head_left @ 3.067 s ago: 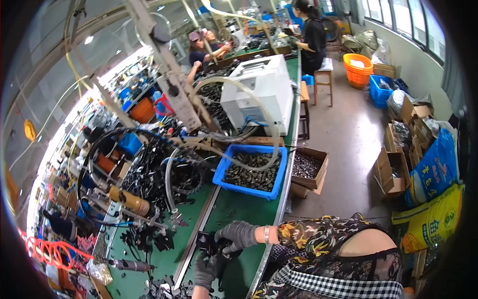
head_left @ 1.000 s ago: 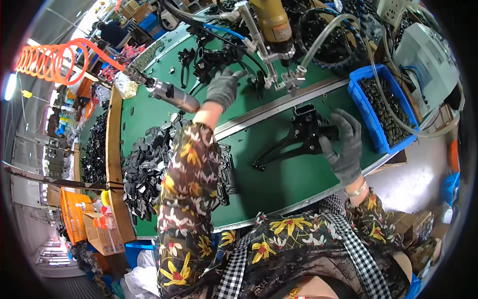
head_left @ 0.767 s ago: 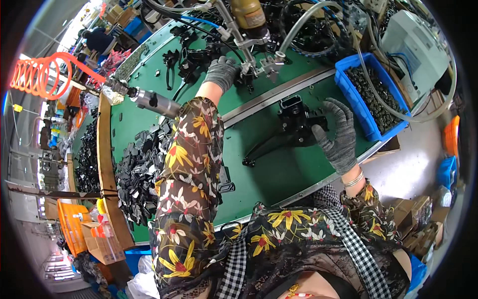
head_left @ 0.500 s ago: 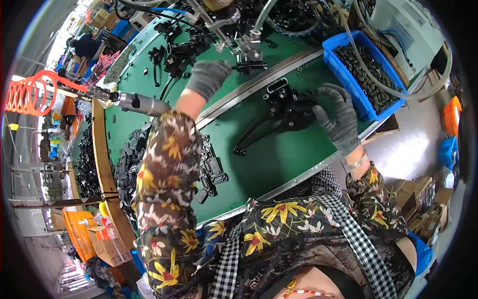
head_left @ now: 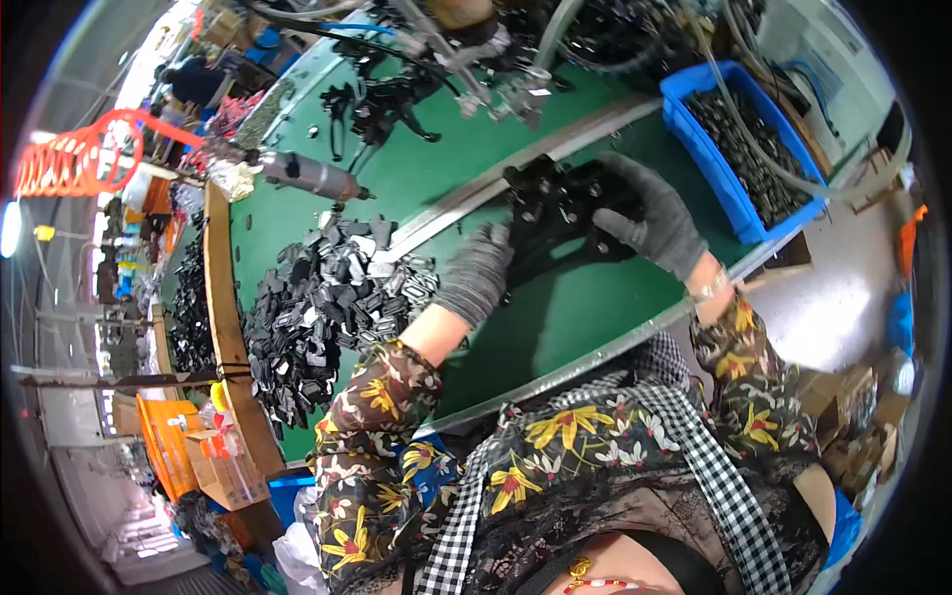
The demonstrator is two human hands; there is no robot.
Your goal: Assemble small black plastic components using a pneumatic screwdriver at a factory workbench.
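A black brake lever assembly (head_left: 557,203) is held over the green tabletop, its parts slightly blurred. My right hand (head_left: 662,216), in a grey knit glove, wraps round its right end with the thumb towards me. On the other side my gloved left hand (head_left: 478,273) has its fingers closed against the lever arm; the fingertips are partly hidden behind the black parts. Left of that hand lies a large heap of small black and grey rectangular pieces (head_left: 332,297).
A metal rail (head_left: 476,206) crosses the green table. The blue bin (head_left: 736,196) at the right holds small dark metal parts. An air screwdriver (head_left: 307,177) hangs on a coiled orange hose at the left. More black lever assemblies (head_left: 382,111) lie beyond the rail, beside a metal fixture (head_left: 516,99).
My left hand has come back from the fixture to the brake lever assembly. My right hand has closed round the assembly's right end. The heap of pieces is now less covered by my arm.
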